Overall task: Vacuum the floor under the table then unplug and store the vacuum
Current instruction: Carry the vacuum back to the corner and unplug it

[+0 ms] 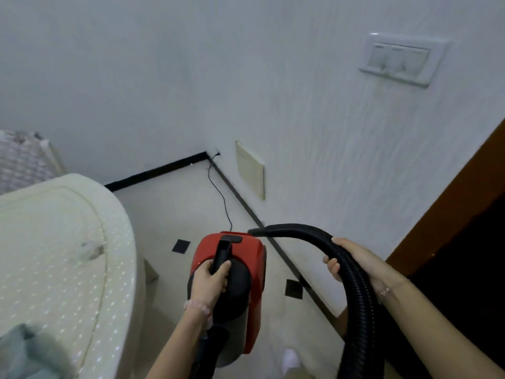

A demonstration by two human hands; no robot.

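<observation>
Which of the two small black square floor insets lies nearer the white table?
The upper-left black square inset, left of the red vacuum cleaner; the other black inset sits right of it, beside the black skirting.

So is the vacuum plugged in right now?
Likely plugged in: the cord runs from the vacuum up onto the wall at the corner; the socket is too small to see.

Dim, bluish, even light; soft motion blur; wide-angle bending at edges.
</observation>
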